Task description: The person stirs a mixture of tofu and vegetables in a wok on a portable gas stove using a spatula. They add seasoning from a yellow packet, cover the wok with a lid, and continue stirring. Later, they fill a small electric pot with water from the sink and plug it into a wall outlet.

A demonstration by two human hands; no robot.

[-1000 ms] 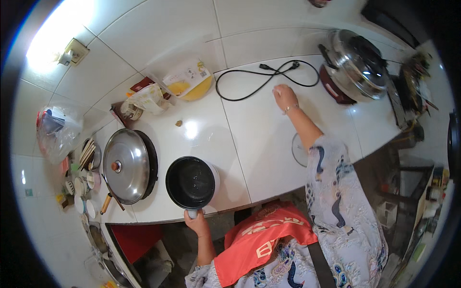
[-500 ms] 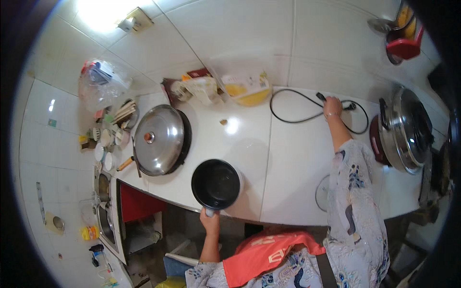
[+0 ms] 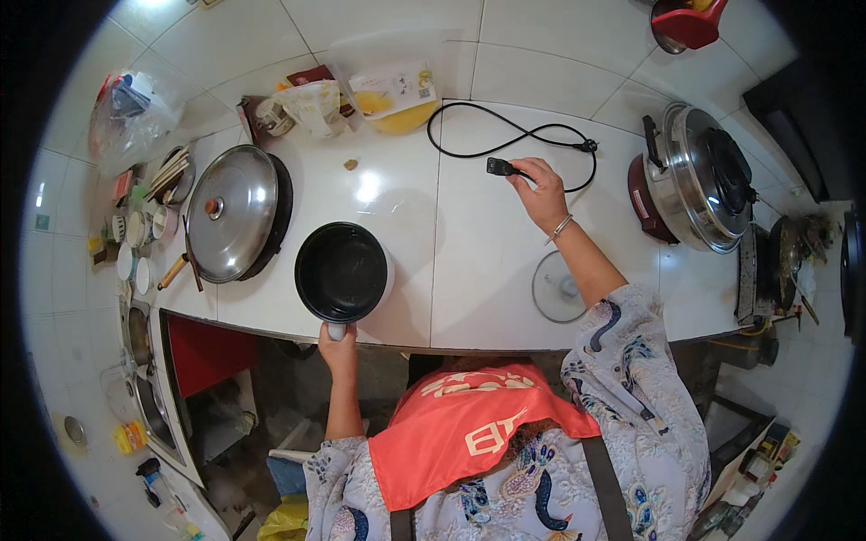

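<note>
A pot with a black inside and a pale outside (image 3: 341,275) stands upright near the counter's front edge. My left hand (image 3: 336,353) is closed round its short pale handle. Farther right and back, my right hand (image 3: 541,191) grips the connector end of a black power cord (image 3: 492,154), its blocky tip pointing left toward the pot's side of the counter. The rest of the cord lies in a loop against the wall, with its wall plug (image 3: 588,145) at the right end. Beneath my right forearm, a clear glass lid (image 3: 550,293) lies on the counter, partly covered by the arm.
At left sits a wide pan under a domed steel lid (image 3: 234,212), beside bowls and chopsticks (image 3: 169,176). A pack with yellow contents (image 3: 397,104) leans on the back wall. A large steel steamer pot (image 3: 704,180) stands at right. A sink (image 3: 155,406) is far left.
My right hand has drawn the cord's connector back toward me and turned it to point left. My left hand keeps its hold on the pot handle. The whole view has shifted, uncovering more of the glass lid.
</note>
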